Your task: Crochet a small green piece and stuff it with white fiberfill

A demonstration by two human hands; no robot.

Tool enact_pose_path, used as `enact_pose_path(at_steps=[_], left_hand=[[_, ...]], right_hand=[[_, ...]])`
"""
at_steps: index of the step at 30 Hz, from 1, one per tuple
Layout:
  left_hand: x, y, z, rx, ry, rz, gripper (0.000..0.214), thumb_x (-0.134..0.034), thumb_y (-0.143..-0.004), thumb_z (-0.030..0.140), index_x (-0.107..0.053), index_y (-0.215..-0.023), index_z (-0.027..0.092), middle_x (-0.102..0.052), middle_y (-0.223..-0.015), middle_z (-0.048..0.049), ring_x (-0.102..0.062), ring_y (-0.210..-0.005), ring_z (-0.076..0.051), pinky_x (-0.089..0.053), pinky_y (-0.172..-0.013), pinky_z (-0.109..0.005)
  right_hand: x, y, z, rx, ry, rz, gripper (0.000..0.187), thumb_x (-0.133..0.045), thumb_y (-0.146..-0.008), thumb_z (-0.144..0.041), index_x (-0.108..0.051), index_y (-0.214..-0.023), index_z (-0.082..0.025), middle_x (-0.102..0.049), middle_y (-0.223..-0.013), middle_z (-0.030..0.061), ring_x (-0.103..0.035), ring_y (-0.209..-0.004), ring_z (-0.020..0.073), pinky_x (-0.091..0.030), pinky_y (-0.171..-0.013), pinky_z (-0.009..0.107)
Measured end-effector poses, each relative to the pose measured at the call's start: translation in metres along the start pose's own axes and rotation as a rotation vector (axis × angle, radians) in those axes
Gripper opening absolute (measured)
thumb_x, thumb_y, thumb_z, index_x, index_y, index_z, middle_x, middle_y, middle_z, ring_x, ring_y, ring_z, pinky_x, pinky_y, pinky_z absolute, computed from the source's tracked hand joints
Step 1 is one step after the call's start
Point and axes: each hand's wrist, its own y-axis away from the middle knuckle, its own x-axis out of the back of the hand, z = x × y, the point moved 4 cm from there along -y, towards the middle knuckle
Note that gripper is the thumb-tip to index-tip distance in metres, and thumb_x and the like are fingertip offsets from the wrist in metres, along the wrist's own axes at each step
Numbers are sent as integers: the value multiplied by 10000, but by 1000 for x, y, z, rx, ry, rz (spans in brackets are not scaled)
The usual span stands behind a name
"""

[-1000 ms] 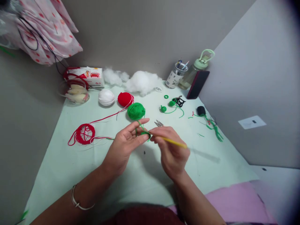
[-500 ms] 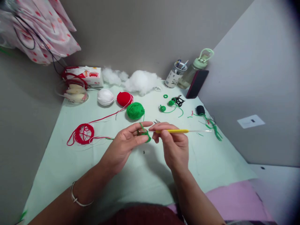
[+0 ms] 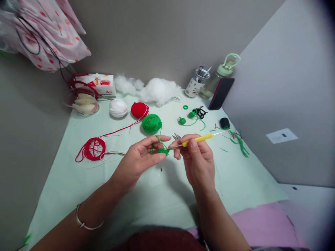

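green crochet (image 3: 163, 151) sits pinched in left hand (image 3: 136, 157) (index finger (image 3: 158, 138) extended), right hand (image 3: 200, 161) pinching yellow hook (image 3: 204, 138).

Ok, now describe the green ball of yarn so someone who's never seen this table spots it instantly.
On the pale green table, look just beyond the left hand. There, in a slanting row, sit a white yarn ball, a red yarn ball and, nearest that hand, the green ball. It is the row's only green one, with a green strand leading toward the left hand.
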Motion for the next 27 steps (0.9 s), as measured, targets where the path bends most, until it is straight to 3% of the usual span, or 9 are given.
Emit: enact_pose_path(at_steps=[4, 8, 11, 14, 17, 20, 22, 24, 27], left_hand=[[4, 1, 2, -42, -104, 5, 329, -843, -880, 253, -829, -1192, 355, -672, -978, 4, -594, -987, -165, -469, -916, -288], [3, 3, 4, -82, -191, 54, 290, -804, -929, 278, -821, -1212, 338, -689, -1005, 3, -604, -1011, -167, -460, -934, -283], [-2, 4, 2, -67, -68, 103, 378, -838, -901, 304, -793, -1276, 305, -674, -931, 12, -618, -945, -160, -473, -916, -281], [-9, 3, -5, 96, 201, 52, 503, -870, -857, 323, -757, -1342, 248, -698, -915, -4, -638, -904, -164, -498, -907, -298], [-11, 0, -7, 215, 375, -9, 456, -850, -855, 297, -782, -1292, 185, -735, -945, -41, -656, -930, -177, -502, -939, -313], [-5, -2, -2, 162, 366, 16, 391, -834, -861, 260, -810, -1243, 184, -743, -996, -43, -647, -931, -168, -483, -957, -310], [-4, -1, -1, 134, 313, -7, 401, -843, -853, 267, -813, -1249, 213, -747, -1025, -40, -650, -963, -184, -472, -975, -327], [-7, 0, -1, 106, 263, -52, 401, -848, -853, 281, -814, -1250, 241, -751, -1028, -39, -654, -1023, -211, -462, -1005, -351], [-9, 1, -4, 52, 187, -33, 360, -847, -879, 298, -817, -1236, 264, -749, -1002, -27, -648, -1054, -204, -455, -1012, -337]], right_hand=[[-1, 6, -8, 119, 188, 6, 206, -563, -1091, -300, -740, -1015, -226, -813, -912, 33, -710, -663, 137, -588, -623, 293], [-6, 16, -17, 405, 550, -46, 236, -532, -1082, -170, -741, -1161, -245, -813, -1010, 46, -752, -776, 161, -633, -713, 327], [-14, 26, -18, 656, 862, -126, 301, -578, -1043, -113, -722, -1270, -248, -815, -1070, 73, -777, -915, 204, -652, -781, 350], [-19, 32, -15, 795, 1040, -153, 376, -645, -990, -61, -745, -1291, -263, -801, -1139, 84, -767, -959, 206, -653, -793, 332], [-12, 28, -17, 683, 816, -68, 336, -636, -1008, -92, -763, -1266, -268, -800, -1089, 74, -760, -899, 200, -654, -777, 349], [-1, 15, -13, 368, 394, 60, 255, -563, -1069, -176, -792, -1135, -268, -792, -953, 45, -712, -710, 166, -622, -640, 334], [1, 9, -8, 219, 202, 48, 226, -578, -1076, -244, -802, -1050, -264, -787, -917, 33, -687, -653, 147, -591, -579, 307], [-2, 6, -5, 168, 169, -7, 192, -622, -1061, -288, -807, -1023, -260, -799, -933, 34, -697, -686, 147, -587, -590, 297], [-7, 8, -6, 219, 300, -13, 174, -636, -1053, -266, -811, -1052, -264, -813, -952, 37, -697, -712, 150, -579, -595, 292]])
